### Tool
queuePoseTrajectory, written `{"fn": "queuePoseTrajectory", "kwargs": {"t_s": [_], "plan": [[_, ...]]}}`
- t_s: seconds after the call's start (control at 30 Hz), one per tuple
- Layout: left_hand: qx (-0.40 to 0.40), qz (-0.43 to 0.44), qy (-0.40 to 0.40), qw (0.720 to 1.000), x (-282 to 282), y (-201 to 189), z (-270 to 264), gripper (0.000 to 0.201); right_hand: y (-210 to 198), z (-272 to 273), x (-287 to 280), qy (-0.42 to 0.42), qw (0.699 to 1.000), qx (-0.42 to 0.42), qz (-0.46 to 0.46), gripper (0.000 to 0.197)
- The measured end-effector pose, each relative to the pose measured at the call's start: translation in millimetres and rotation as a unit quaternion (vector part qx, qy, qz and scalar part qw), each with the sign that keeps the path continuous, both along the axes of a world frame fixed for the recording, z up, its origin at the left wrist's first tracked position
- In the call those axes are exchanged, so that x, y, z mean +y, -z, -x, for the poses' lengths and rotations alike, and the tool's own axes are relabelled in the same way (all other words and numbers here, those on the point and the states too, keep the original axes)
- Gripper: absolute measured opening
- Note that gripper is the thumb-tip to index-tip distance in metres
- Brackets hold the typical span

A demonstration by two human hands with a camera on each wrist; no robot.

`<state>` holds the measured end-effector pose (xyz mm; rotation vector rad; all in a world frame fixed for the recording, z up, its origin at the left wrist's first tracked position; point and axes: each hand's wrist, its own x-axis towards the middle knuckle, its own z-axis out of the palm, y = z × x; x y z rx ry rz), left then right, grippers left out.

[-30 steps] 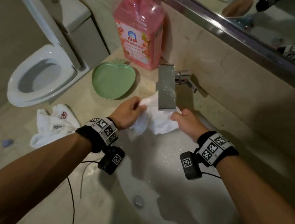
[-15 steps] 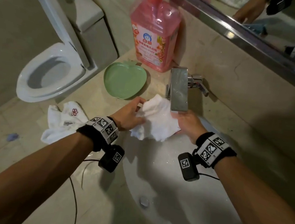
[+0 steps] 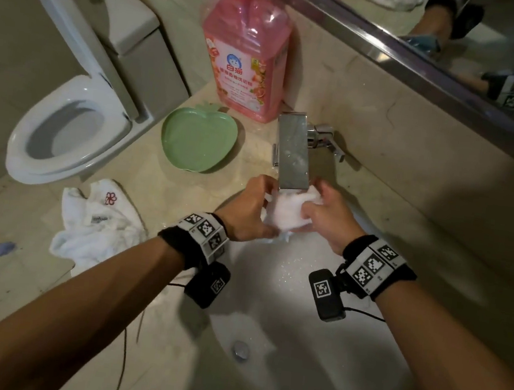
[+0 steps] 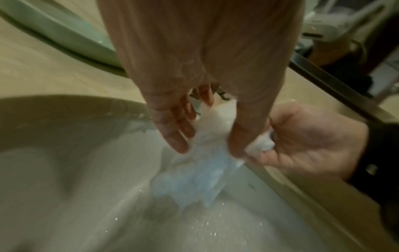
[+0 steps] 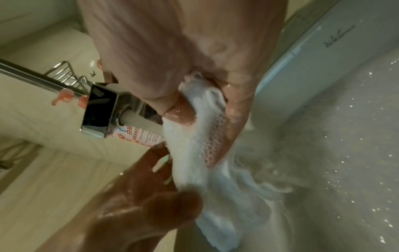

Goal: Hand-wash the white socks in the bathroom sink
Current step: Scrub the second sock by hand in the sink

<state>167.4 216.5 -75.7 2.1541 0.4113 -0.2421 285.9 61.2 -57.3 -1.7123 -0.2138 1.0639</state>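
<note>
A wet white sock (image 3: 285,212) is bunched between both hands right under the chrome faucet spout (image 3: 293,154), over the white sink (image 3: 312,345). My left hand (image 3: 249,210) grips its left side, thumb and fingers pinching the cloth (image 4: 207,136). My right hand (image 3: 326,218) grips its right side, and the sock (image 5: 200,145) runs through the curled fingers. A loose end (image 4: 190,184) hangs down toward the basin. Another white sock (image 3: 98,228) with a red flower mark lies crumpled on the counter at the left.
A pink detergent pump bottle (image 3: 244,55) stands behind the faucet against the wall. A green apple-shaped dish (image 3: 197,143) sits left of the faucet. The sink drain (image 3: 240,349) shows low in the basin. A toilet (image 3: 68,128) with raised lid stands left of the counter.
The hands have come closer together and squeezed the sock into a tighter bunch under the spout; earlier it was spread wider between them.
</note>
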Motion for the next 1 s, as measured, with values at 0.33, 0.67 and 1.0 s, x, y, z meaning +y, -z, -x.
{"fn": "queuePoseTrajectory", "kwargs": {"t_s": [0.33, 0.67, 1.0], "plan": [[0.140, -0.044, 0.085, 0.985, -10.1, 1.8, -41.8, 0.062, -17.3, -17.7, -19.1, -0.073, 0.991, -0.098, -0.063, 0.047], [-0.014, -0.272, 0.001, 0.962, 3.7, -19.0, -27.6, 0.043, -0.9, -18.5, -18.6, -0.080, 0.989, 0.125, -0.014, 0.037], [0.132, -0.067, -0.027, 0.989, 32.7, -39.8, 13.2, 0.076, -0.8, 3.6, 38.5, -0.120, 0.984, -0.120, 0.054, 0.035]]}}
